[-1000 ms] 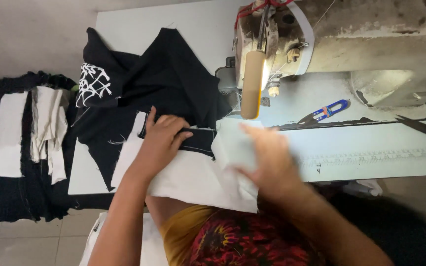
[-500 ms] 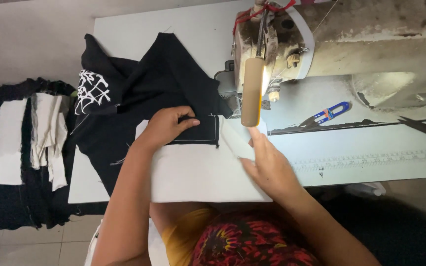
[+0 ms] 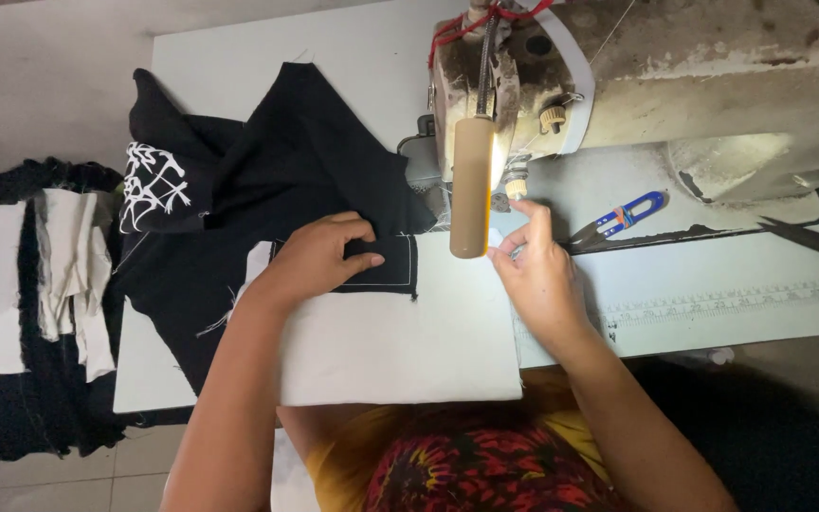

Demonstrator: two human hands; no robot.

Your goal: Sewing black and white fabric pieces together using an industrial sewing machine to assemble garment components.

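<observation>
Fabric (image 3: 334,180), black, lies left of the needle with white cloth (image 3: 400,346) nearer you. Your left hand (image 3: 319,261) presses flat on the black patch (image 3: 395,261), grasping nothing. Your right hand (image 3: 537,275) hovers unclenched, empty, beside the lamp (image 3: 471,190). Keep edges aligned feeding the machine (image 3: 665,85).

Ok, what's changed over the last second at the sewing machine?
The right hand came off the white fabric panel and rose toward the machine's needle area, fingertips by the lamp. The left hand slid up onto the black stitched patch, pressing it flat. The thread snips and the black garment stayed put.
</observation>
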